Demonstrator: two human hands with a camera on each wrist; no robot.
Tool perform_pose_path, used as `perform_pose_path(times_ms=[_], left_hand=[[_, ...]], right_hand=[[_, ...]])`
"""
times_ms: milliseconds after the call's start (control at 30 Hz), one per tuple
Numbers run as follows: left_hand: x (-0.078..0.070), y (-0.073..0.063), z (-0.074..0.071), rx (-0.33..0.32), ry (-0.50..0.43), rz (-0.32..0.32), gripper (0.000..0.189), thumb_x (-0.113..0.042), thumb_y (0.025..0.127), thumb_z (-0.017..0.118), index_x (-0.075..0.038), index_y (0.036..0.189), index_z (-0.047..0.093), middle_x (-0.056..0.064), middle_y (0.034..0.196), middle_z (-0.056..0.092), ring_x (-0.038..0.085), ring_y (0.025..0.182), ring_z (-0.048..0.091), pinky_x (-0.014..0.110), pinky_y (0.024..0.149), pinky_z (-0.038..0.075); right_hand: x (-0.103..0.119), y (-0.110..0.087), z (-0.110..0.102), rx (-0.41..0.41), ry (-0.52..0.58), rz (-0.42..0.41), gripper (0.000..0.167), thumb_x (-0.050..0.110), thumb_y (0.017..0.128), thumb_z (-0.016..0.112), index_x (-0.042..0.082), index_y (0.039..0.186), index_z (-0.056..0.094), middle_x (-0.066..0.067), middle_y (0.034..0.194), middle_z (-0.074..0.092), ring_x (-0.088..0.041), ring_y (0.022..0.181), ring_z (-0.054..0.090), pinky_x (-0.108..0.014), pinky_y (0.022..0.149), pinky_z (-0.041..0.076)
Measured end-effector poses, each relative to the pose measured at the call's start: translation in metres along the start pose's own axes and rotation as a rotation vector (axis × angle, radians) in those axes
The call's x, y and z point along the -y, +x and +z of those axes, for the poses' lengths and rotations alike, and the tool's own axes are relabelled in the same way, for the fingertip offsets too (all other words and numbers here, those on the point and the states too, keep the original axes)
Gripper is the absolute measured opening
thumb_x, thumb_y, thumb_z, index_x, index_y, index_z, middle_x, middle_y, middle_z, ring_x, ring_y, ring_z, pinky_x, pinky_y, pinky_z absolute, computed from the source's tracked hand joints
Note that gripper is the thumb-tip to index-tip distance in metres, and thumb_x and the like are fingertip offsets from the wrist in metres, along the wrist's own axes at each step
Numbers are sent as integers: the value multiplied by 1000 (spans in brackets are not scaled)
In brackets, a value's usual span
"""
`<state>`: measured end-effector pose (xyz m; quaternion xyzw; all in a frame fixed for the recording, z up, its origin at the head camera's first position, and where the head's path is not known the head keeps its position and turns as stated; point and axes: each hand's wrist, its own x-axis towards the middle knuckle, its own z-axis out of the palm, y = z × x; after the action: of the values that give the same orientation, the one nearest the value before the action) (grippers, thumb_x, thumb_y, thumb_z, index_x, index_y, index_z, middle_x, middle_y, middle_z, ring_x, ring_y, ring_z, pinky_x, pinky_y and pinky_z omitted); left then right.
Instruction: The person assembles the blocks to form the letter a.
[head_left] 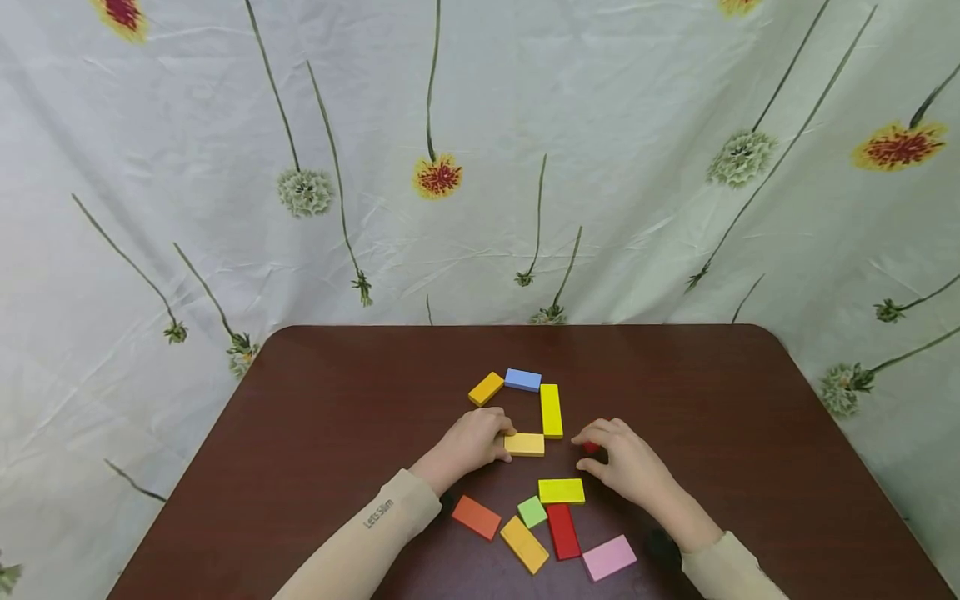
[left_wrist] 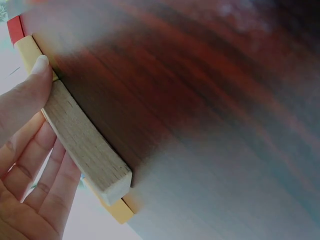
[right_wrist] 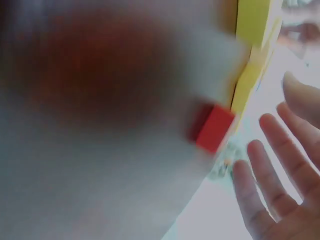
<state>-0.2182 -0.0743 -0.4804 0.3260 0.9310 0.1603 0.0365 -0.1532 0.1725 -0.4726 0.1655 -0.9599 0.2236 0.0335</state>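
My left hand [head_left: 471,442] pinches the near end of a pale yellow block [head_left: 527,445], its thumb and forefinger on opposite long sides. In the left wrist view a plain wooden block [left_wrist: 87,137] lies end to end with that block; the hand covers it in the head view. My right hand [head_left: 630,462] hovers around a small red block [head_left: 592,447], thumb and fingers spread apart. Its fingers stand clear of the red block [right_wrist: 215,128] in the right wrist view.
Beyond the hands lie an orange-yellow block [head_left: 486,388], a blue block [head_left: 522,380] and an upright-running yellow block [head_left: 551,410]. Nearer are yellow [head_left: 561,492], green [head_left: 532,512], long red [head_left: 564,532], amber [head_left: 524,545], orange [head_left: 476,517] and pink [head_left: 609,557] blocks on the brown table [head_left: 337,400].
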Motion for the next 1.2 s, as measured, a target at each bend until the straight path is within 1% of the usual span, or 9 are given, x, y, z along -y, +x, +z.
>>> perform_pose_path(times_ms=[100, 233, 300, 367, 600, 700, 833, 1067, 1200], left_hand=[[0, 0, -1, 7, 8, -4, 29, -24, 76, 86, -9, 99, 76, 0, 90, 66, 9, 75, 57, 24, 73, 53], [-1, 1, -1, 21, 15, -18, 30, -25, 76, 85, -10, 100, 76, -1, 91, 66, 9, 75, 56, 24, 73, 53], [-1, 1, -1, 24, 13, -24, 30, -25, 76, 85, -10, 101, 76, -1, 91, 66, 9, 75, 56, 24, 73, 53], [-2, 1, 0, 26, 11, -25, 31, -25, 76, 85, -10, 101, 76, -1, 91, 66, 9, 75, 56, 23, 74, 53], [-2, 1, -1, 25, 12, -24, 31, -25, 76, 85, -9, 101, 76, -1, 91, 66, 8, 75, 55, 23, 73, 53], [-1, 1, -1, 21, 8, -21, 30, -24, 76, 86, -9, 101, 76, -1, 90, 66, 8, 74, 55, 23, 73, 52], [0, 0, -1, 14, 5, -8, 30, -24, 75, 86, -9, 100, 76, -1, 90, 66, 9, 74, 55, 23, 72, 52], [1, 0, 0, 7, 0, -3, 29, -24, 75, 86, -9, 99, 76, -1, 89, 65, 8, 73, 55, 23, 72, 53], [1, 1, 0, 2, -12, 2, 29, -24, 75, 86, -9, 99, 76, 0, 89, 66, 8, 72, 55, 23, 71, 53]], right_hand=[[-7, 7, -5, 13, -6, 44, 35, 10, 77, 83, 11, 111, 73, -4, 114, 69, -25, 106, 59, -42, 91, 56], [-16, 11, -10, 102, -19, 78, 41, 5, 80, 79, 7, 120, 69, -9, 125, 65, -31, 114, 57, -49, 96, 53], [-18, 11, -11, 142, -18, 88, 42, 3, 80, 78, 7, 121, 69, -10, 126, 64, -32, 114, 58, -50, 96, 52], [-19, 11, -10, 159, -18, 93, 41, 1, 80, 77, 6, 120, 69, -10, 124, 65, -31, 112, 60, -50, 96, 53], [-10, 11, -2, 124, -5, 62, 32, 3, 77, 81, 5, 108, 74, -5, 106, 67, -20, 94, 62, -40, 88, 57], [-4, 11, 2, 123, 8, 52, 31, 5, 76, 83, 6, 106, 75, -2, 100, 63, -15, 86, 58, -32, 80, 59], [4, 12, 7, 113, 14, 37, 30, 8, 75, 84, 8, 104, 76, 1, 94, 57, -10, 79, 53, -23, 69, 55], [8, 16, 13, 78, 50, -13, 27, 8, 73, 86, 7, 96, 72, 0, 86, 56, -10, 74, 53, -20, 66, 53], [10, 21, 14, 73, 72, -9, 26, 9, 73, 86, 8, 94, 71, 0, 84, 56, -10, 74, 55, -20, 66, 54]])
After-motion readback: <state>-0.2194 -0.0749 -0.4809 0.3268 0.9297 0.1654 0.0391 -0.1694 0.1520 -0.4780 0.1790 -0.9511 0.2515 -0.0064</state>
